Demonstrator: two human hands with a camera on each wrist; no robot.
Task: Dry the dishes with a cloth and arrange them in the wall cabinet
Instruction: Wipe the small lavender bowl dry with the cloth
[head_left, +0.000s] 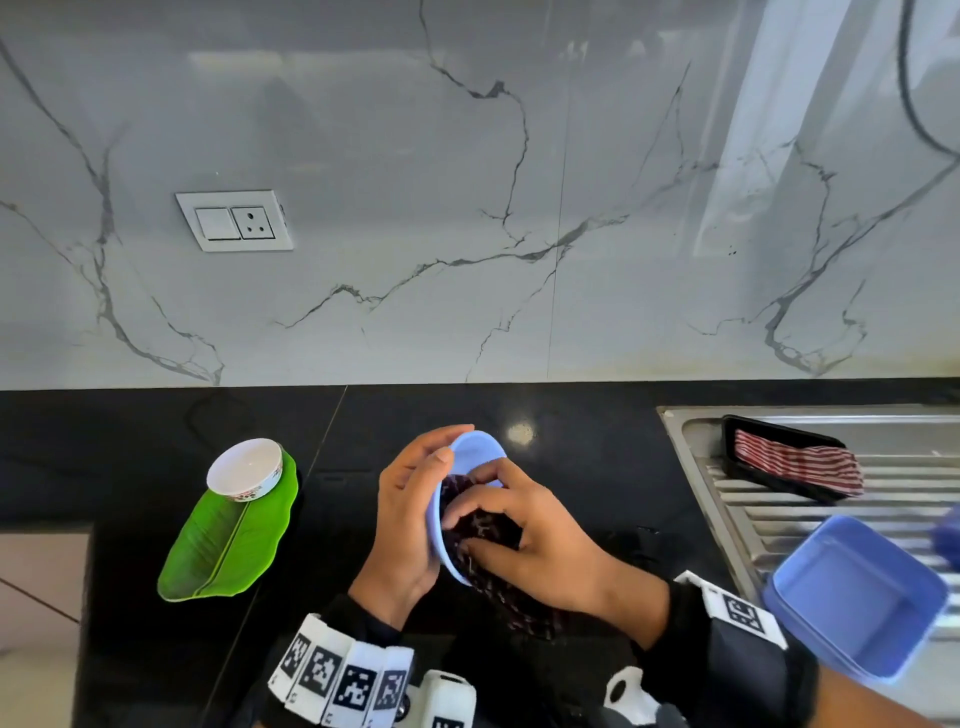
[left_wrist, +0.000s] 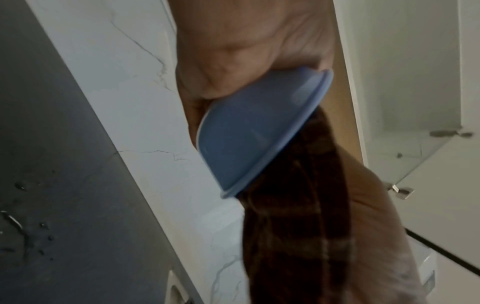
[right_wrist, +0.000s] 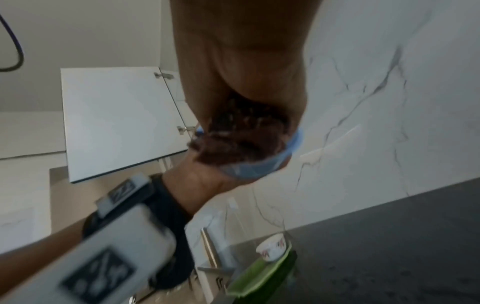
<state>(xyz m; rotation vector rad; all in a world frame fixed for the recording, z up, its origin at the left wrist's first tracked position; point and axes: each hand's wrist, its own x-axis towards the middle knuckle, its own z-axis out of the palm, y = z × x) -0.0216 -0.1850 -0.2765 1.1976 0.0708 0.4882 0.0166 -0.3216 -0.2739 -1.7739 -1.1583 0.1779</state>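
Observation:
A light blue bowl (head_left: 470, 452) is held on its side above the black counter, its mouth turned right. My left hand (head_left: 410, 499) grips it from behind, fingers curled over the rim; the left wrist view shows the bowl's outside (left_wrist: 254, 131) against my palm. My right hand (head_left: 524, 535) presses a dark maroon patterned cloth (head_left: 478, 519) into the bowl, fingers curled on the cloth. The cloth's tail hangs down below the bowl (left_wrist: 293, 236). In the right wrist view the bunched cloth (right_wrist: 239, 135) fills the bowl (right_wrist: 275, 164).
A green leaf-shaped plate (head_left: 228, 545) lies at the left with a small white floral bowl (head_left: 247, 470) on it. On the steel sink drainboard (head_left: 810, 519) at the right sit a black tray with a striped red cloth (head_left: 795, 460) and a blue square container (head_left: 852, 597). An open white cabinet door (right_wrist: 116, 121) hangs overhead.

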